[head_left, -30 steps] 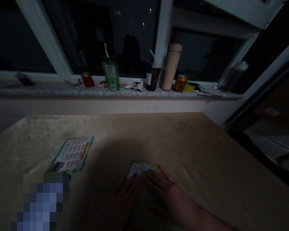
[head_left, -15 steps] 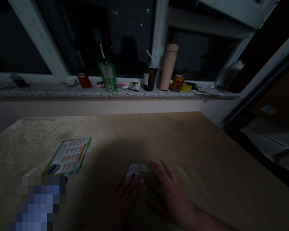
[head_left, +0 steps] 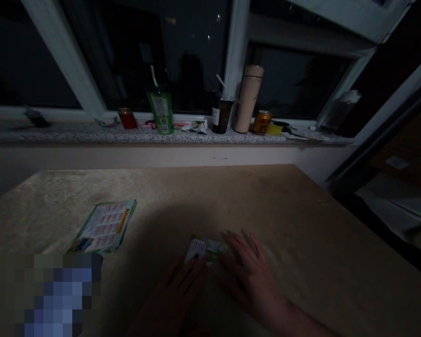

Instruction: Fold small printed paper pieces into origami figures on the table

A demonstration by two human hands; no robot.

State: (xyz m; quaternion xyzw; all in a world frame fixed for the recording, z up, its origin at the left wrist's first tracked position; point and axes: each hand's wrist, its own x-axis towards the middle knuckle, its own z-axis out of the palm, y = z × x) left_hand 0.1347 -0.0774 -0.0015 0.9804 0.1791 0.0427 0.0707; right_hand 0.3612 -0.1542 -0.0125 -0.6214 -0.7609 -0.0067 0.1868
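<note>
A small green and white printed paper (head_left: 213,247), seemingly folded, lies flat on the table (head_left: 284,210) in front of me. My left hand (head_left: 182,283) rests on its near left part, fingers stretched out and covering some of the print. Just right of the paper is my right hand (head_left: 250,271), its fingers spread and its fingertips at or close to the paper's right edge. Whether they touch it cannot be made out in the dim light. Farther left, a stack of printed leaflets (head_left: 103,224) with red text and a green border lies on the table.
Behind the table, a granite windowsill (head_left: 182,138) bears a green drink cup (head_left: 162,112), a dark cup (head_left: 220,114) with a straw, a tall pinkish flask (head_left: 249,98), an orange can (head_left: 262,122) and a red jar (head_left: 127,119). A blurred-out bluish patch covers the lower left.
My right hand has shifted slightly right, uncovering more of the paper's right side. My left hand stays on the paper. The whole view has moved a little.
</note>
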